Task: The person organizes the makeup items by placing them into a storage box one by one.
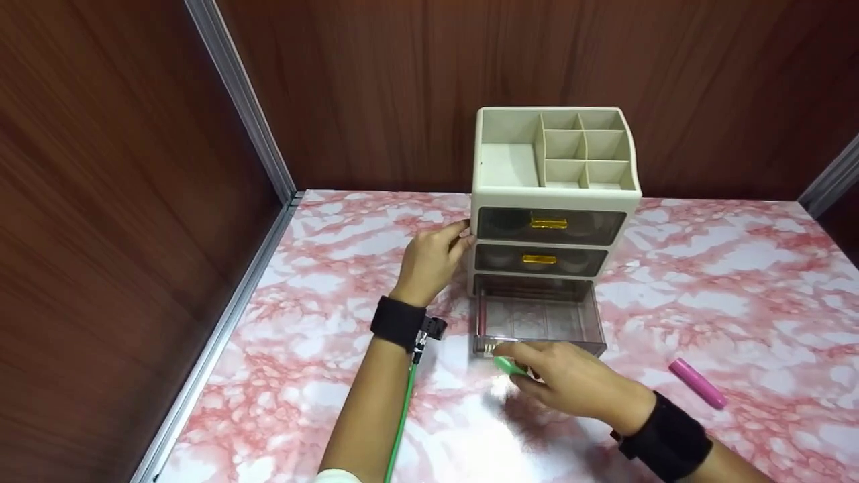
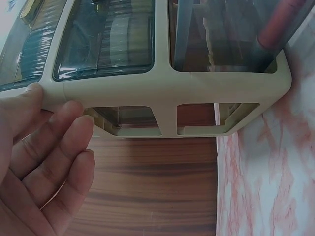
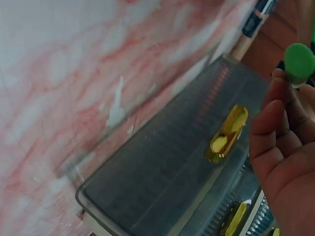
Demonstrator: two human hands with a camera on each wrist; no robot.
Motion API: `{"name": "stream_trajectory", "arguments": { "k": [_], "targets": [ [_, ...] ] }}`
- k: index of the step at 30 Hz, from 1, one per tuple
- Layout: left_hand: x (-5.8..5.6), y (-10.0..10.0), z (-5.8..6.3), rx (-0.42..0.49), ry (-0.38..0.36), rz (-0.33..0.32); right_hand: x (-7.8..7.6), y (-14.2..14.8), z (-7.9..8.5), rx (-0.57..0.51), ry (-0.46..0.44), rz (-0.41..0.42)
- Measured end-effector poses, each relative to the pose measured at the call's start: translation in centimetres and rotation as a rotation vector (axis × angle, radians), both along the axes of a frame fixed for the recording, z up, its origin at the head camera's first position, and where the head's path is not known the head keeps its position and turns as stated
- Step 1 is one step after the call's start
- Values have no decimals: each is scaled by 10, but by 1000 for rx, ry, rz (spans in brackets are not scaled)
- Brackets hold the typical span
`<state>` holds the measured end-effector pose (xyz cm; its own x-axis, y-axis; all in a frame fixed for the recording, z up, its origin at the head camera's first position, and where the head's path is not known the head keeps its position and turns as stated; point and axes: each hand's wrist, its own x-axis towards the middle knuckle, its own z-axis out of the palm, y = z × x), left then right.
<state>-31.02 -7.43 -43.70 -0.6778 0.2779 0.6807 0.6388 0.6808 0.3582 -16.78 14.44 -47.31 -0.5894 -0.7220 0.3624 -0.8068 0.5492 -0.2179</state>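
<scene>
A cream organizer [image 1: 556, 196] stands on the table with its clear bottom drawer [image 1: 543, 315] pulled out. My left hand [image 1: 433, 258] touches the organizer's left side; in the left wrist view, the thumb lies against the frame's edge and the other fingers are loosely bent. My right hand [image 1: 570, 379], just in front of the drawer, pinches a small green item [image 1: 510, 365]. In the right wrist view it shows a round green end [image 3: 299, 60]; the rest is mostly hidden by the fingers. A red stick-like thing [image 1: 482, 316] lies along the drawer's left side.
A pink tube [image 1: 698, 383] lies on the marbled table [image 1: 738, 302], right of my right hand. Two upper drawers with yellow handles [image 1: 549, 223] are closed. The organizer's top has several compartments. Brown panels [image 1: 369, 94] rise behind and on the left.
</scene>
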Motion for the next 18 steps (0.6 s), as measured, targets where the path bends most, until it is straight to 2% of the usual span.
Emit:
{"name": "stream_trajectory", "arguments": {
  "k": [11,18],
  "targets": [
    [1,0,-1,5,-10,-5,-16,5,15,-87,103,6],
    [1,0,0,3,-22,-2,-30,4,25,-131,134,-64]
  ]
}}
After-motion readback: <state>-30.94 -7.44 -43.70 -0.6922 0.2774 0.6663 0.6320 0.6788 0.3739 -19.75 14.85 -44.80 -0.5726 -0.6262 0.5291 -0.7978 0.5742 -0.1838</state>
